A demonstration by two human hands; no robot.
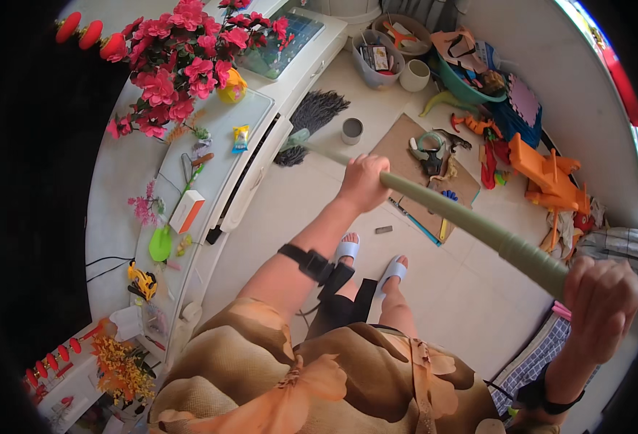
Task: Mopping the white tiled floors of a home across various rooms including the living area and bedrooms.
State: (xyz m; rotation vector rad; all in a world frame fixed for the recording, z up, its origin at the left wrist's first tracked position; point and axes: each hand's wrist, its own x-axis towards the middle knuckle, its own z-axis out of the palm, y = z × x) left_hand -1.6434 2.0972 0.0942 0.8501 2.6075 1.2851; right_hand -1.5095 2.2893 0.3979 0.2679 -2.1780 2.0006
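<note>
A mop's green handle (476,222) runs from upper left to lower right across the view. My left hand (366,182) grips it partway along, and my right hand (601,309) is wrapped round its upper part at the right. The mop head (319,114), with dark grey strands, lies spread on the pale tiled floor (275,217) beside the white cabinet (256,176). Just right of the strands stands an open can (352,131). A small dark flat piece (384,229) lies on the floor in front of my feet.
A brown board (405,141) bearing toy animals and tape lies ahead. Along the right wall are a teal basin (460,84) and an orange toy plane (552,173). Plastic bins (376,73) stand at the back. Pink artificial flowers (159,87) overhang the cabinet top at left.
</note>
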